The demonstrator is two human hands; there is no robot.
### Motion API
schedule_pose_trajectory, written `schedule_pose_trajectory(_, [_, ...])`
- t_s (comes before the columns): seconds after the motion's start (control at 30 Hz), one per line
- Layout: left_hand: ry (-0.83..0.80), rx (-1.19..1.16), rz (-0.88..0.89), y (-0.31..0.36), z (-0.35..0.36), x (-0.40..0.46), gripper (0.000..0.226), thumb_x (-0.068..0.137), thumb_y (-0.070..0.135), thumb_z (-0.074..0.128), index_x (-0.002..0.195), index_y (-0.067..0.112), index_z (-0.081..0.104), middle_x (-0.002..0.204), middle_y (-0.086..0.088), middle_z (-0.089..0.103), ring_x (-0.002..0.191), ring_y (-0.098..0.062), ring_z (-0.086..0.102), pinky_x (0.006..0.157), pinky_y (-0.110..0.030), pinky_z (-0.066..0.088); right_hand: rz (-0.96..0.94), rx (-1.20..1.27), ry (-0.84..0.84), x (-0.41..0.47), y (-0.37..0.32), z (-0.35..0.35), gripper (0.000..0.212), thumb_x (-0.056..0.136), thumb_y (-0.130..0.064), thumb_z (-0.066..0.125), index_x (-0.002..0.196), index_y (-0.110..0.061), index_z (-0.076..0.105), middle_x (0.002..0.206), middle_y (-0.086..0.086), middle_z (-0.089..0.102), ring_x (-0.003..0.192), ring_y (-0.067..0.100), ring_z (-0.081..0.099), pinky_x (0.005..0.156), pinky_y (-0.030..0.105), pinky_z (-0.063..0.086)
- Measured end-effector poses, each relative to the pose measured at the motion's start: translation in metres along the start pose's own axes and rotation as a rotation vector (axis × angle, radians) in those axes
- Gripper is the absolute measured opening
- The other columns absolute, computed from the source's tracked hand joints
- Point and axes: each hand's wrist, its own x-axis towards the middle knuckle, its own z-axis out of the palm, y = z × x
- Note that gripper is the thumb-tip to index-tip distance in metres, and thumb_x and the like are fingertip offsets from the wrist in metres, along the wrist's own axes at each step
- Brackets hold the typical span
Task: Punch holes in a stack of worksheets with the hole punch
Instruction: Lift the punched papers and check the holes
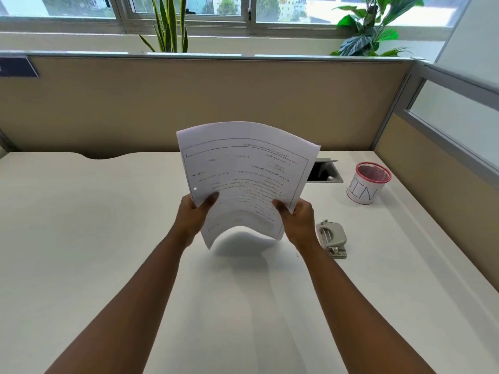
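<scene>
I held a bendy stack of white printed paper sheets (244,179) up in the air over the big white desk (94,225). My left hand (193,215) pinched the left edge and my right hand (298,221) pinched the right edge. The printed words looked upside down to me. A small round hole showed near the left edge. A grey metal hole punch (331,238) sat on the desk just beside my right hand. Farther back on the right stood a red wire cup with a white paper wrap saying "BIN" (366,183).
</scene>
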Motion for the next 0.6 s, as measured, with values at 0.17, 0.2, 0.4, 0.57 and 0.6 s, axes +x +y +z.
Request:
schedule_pose_trajectory(0.17, [0.000, 0.002, -0.045, -0.011, 0.000, -0.006, 0.019, 0.090, 0.016, 0.056, 0.108, 0.021, 0.057, 0.094, 0.008, 0.064, 0.083, -0.007, 0.062, 0.063, -0.018, 0.051, 0.045, -0.001, -0.049, -0.005, 0.007, 0.001, 0.030, 0.086, -0.015, 0.063, 0.113, -0.003, 0.062, 0.103, 0.000, 0.063, 0.091, 0.020, 0.058, 0.073, 0.020, 0.051])
schedule_pose_trajectory(0.2, [-0.006, 0.009, -0.057, -0.013, 0.000, -0.007, 0.019, 0.090, 0.016, 0.056, 0.109, 0.020, 0.057, 0.095, 0.007, 0.064, 0.084, -0.008, 0.061, 0.063, -0.018, 0.051, 0.065, -0.005, -0.064, -0.006, 0.008, 0.002, 0.031, 0.086, -0.015, 0.062, 0.114, -0.003, 0.061, 0.106, 0.003, 0.064, 0.093, 0.020, 0.058, 0.076, 0.024, 0.051])
schedule_pose_trajectory(0.4, [0.009, -0.022, -0.051, -0.008, 0.000, -0.005, 0.016, 0.090, 0.014, 0.056, 0.105, 0.020, 0.059, 0.093, 0.008, 0.066, 0.082, -0.010, 0.063, 0.064, -0.020, 0.051, 0.082, 0.006, -0.053, -0.004, 0.008, 0.001, 0.027, 0.088, -0.012, 0.059, 0.113, -0.001, 0.061, 0.111, 0.013, 0.066, 0.094, 0.024, 0.060, 0.078, 0.031, 0.050])
schedule_pose_trajectory(0.57, [0.006, -0.040, -0.056, -0.009, 0.002, -0.006, 0.017, 0.089, 0.016, 0.057, 0.105, 0.022, 0.058, 0.096, 0.007, 0.065, 0.086, -0.013, 0.062, 0.067, -0.026, 0.052, 0.116, 0.012, -0.055, -0.006, 0.013, 0.003, 0.031, 0.087, -0.014, 0.060, 0.116, -0.002, 0.059, 0.114, 0.013, 0.065, 0.096, 0.025, 0.060, 0.080, 0.031, 0.050])
schedule_pose_trajectory(0.6, [0.017, -0.053, -0.060, -0.009, 0.003, -0.007, 0.014, 0.090, 0.017, 0.056, 0.102, 0.023, 0.059, 0.095, 0.007, 0.065, 0.085, -0.012, 0.063, 0.067, -0.025, 0.051, 0.122, 0.013, -0.054, -0.007, 0.013, 0.003, 0.032, 0.087, -0.015, 0.061, 0.117, -0.002, 0.059, 0.114, 0.012, 0.065, 0.097, 0.026, 0.060, 0.081, 0.031, 0.050])
